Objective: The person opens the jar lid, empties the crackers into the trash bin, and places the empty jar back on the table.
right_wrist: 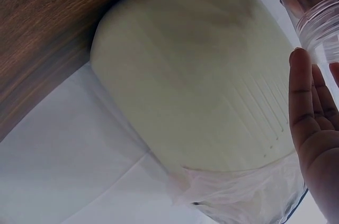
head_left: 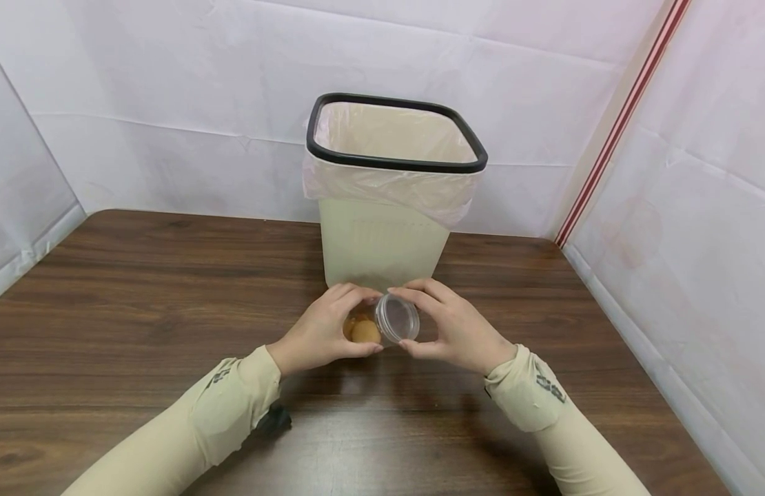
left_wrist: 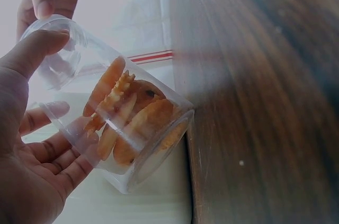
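My left hand [head_left: 317, 329] grips a clear plastic jar [left_wrist: 114, 121], thumb on one side and fingers on the other. Several golden-brown biscuits [left_wrist: 143, 123] lie inside, near the base. The jar is tilted, its base low by the tabletop in the left wrist view. At the jar's mouth end, my right hand [head_left: 453, 324] pinches a clear round lid [head_left: 401, 319] between thumb and fingers. Whether the lid touches the jar's rim I cannot tell. Only part of the lid and right hand shows in the right wrist view.
Just beyond my hands a cream bin [head_left: 382, 241] with a black rim [head_left: 395, 164] and a pinkish liner bag [head_left: 389, 186] stands on the dark wooden table [head_left: 171, 296]. White sheeting [head_left: 202, 83] hangs behind and at both sides.
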Demonstrator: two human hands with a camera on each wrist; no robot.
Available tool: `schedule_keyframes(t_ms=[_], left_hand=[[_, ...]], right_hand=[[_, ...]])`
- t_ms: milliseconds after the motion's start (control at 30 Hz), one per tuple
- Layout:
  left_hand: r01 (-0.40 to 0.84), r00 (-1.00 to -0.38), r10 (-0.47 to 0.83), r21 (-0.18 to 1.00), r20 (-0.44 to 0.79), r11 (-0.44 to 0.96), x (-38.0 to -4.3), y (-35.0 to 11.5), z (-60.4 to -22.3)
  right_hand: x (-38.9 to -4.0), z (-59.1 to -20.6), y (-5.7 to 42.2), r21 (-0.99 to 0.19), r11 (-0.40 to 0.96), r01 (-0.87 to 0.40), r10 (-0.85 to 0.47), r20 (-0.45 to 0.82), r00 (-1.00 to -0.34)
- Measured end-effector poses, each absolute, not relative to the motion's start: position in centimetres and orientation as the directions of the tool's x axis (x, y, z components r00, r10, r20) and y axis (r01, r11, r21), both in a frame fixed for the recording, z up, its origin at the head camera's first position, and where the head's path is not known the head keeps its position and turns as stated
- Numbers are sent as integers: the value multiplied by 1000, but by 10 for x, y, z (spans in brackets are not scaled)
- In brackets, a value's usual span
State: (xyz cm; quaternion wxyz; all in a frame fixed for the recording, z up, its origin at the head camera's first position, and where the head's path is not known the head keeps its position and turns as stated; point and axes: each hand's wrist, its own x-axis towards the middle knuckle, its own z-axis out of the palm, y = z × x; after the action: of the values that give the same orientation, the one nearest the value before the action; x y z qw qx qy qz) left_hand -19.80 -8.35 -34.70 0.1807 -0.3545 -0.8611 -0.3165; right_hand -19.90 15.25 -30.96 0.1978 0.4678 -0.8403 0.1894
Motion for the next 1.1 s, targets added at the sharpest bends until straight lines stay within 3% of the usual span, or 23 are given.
schedule_keyframes(t_ms=[1100], left_hand=[[722, -687, 500, 418, 527, 551, -198, -83, -346]], right_hand=[[-199, -308, 155, -120, 478, -870, -740, 479, -473]])
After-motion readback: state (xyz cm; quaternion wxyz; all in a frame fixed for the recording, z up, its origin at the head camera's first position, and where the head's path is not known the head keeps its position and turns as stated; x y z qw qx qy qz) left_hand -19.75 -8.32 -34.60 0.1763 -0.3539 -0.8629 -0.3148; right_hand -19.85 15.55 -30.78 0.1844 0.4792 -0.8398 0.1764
